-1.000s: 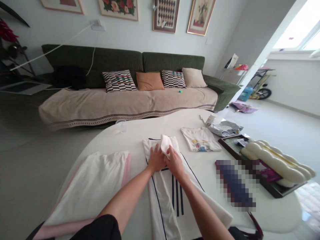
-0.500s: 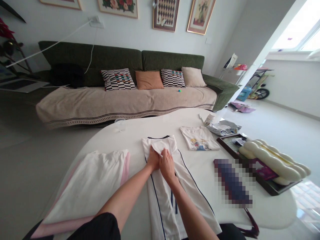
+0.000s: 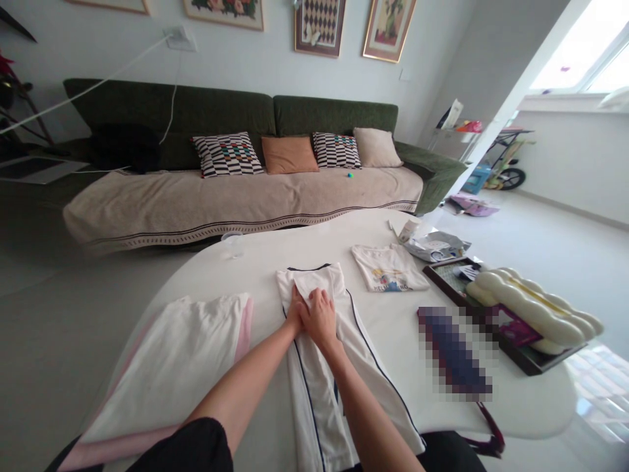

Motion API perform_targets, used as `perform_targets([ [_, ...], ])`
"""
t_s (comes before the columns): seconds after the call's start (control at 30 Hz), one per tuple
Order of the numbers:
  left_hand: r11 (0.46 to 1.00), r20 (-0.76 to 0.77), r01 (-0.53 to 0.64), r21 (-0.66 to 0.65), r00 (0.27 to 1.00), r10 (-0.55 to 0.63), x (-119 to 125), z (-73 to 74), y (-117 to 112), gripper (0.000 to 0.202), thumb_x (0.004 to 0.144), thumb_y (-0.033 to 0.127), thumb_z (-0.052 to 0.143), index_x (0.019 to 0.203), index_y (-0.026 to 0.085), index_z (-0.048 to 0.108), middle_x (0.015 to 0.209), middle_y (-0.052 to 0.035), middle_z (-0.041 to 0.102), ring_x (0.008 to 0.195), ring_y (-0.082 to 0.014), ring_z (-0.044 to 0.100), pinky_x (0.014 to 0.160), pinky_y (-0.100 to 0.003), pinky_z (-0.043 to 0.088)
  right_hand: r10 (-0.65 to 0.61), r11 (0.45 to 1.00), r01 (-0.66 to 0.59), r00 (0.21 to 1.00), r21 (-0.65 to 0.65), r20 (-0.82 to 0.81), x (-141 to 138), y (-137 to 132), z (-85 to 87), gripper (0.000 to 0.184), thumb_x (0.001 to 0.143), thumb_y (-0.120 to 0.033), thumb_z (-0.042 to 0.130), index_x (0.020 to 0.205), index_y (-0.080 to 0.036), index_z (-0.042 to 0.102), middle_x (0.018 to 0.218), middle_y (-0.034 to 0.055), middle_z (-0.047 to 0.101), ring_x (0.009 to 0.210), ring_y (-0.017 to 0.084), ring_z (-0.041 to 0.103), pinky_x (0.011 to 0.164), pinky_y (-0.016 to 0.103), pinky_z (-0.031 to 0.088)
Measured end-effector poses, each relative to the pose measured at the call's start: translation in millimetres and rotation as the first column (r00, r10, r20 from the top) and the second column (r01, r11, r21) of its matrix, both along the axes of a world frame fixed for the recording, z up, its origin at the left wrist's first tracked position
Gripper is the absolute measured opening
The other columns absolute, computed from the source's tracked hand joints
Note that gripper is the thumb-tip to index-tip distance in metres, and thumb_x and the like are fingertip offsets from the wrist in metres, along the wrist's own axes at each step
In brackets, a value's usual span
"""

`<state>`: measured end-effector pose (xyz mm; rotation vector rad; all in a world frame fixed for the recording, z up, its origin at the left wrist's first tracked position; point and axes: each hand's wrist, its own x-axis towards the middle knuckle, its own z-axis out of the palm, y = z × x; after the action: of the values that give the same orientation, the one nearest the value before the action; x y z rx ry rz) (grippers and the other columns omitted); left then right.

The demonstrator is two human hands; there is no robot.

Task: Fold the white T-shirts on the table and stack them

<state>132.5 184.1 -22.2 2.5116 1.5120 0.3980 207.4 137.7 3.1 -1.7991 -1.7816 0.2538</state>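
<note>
A white garment with dark navy piping (image 3: 361, 354) lies lengthwise on the table in front of me, its dark-edged end away from me. My left hand (image 3: 295, 311) is at its upper part, the fingers partly hidden beneath a raised fold of the cloth. Right beside it, my right hand (image 3: 322, 318) has its fingers curled and closed on the same fold. The two hands touch or nearly touch. To the left, a white garment with pink side bands (image 3: 181, 354) is spread out. A folded white T-shirt with a printed picture (image 3: 388, 267) rests to the right.
The white table (image 3: 265, 252) has a rounded edge. On its right stand a dark tray (image 3: 445, 278), a puffy cream-coloured case (image 3: 531, 305), a silver packet (image 3: 437, 246) and a blurred purple item (image 3: 455, 354). A clear cup-like thing (image 3: 233, 246) is at the far left. Behind is a green sofa (image 3: 334, 115).
My right hand has shifted slightly left, closer to my left hand, its fingers more curled over the fold. The whole view has tilted a little; other things lie as before.
</note>
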Motion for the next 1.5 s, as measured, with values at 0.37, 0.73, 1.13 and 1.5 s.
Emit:
perform_targets([
  [0.37,0.997,-0.079,0.081,0.01,0.994,-0.08,3,10.7,-5,0.057,0.083,0.033,0.047,0.138,0.021,0.042,0.146,-0.01,0.04,0.139,-0.0323,0.022,0.113,-0.054,-0.002,0.072,0.995,-0.069,0.996,-0.073,0.043,65,6,-8.5,0.041,0.088,-0.009,0.04,0.127,-0.011,0.051,0.139,0.0167,0.047,0.133,0.028,0.038,0.104,0.049,0.033],
  [0.73,0.998,-0.111,0.057,-0.009,0.992,-0.058,4,8.7,-3,0.063,0.077,0.035,0.056,0.136,0.02,0.044,0.145,-0.0123,0.041,0.139,-0.0337,0.021,0.113,-0.055,-0.001,0.137,0.985,-0.133,0.99,-0.113,0.033,101,-109,42.5,0.014,0.088,-0.026,0.047,0.077,-0.022,0.054,0.069,-0.0009,0.062,0.061,0.014,0.059,0.057,0.023,0.041],
  [1.13,0.998,-0.111,0.059,0.01,0.992,-0.058,3,3.2,-1,0.056,0.077,0.036,0.055,0.131,0.02,0.052,0.145,-0.0122,0.042,0.138,-0.0323,0.025,0.113,-0.05,-0.002,-0.035,0.958,0.129,0.939,-0.255,0.341,94,-176,12.2,0.016,0.085,-0.011,0.043,0.075,-0.022,0.048,0.074,0.0039,0.064,0.073,0.022,0.067,0.06,0.028,0.041],
  [1.5,0.996,0.016,0.076,-0.053,0.997,-0.075,-1,-8.4,6,0.062,0.074,0.041,0.063,0.133,0.025,0.049,0.147,-0.0099,0.038,0.14,-0.0329,0.017,0.113,-0.051,-0.006,0.09,0.96,-0.011,0.958,-0.278,0.273,74,-182,-0.1,0.005,0.086,-0.016,0.053,0.089,-0.02,0.05,0.077,0.0013,0.067,0.074,0.02,0.067,0.059,0.027,0.038],
])
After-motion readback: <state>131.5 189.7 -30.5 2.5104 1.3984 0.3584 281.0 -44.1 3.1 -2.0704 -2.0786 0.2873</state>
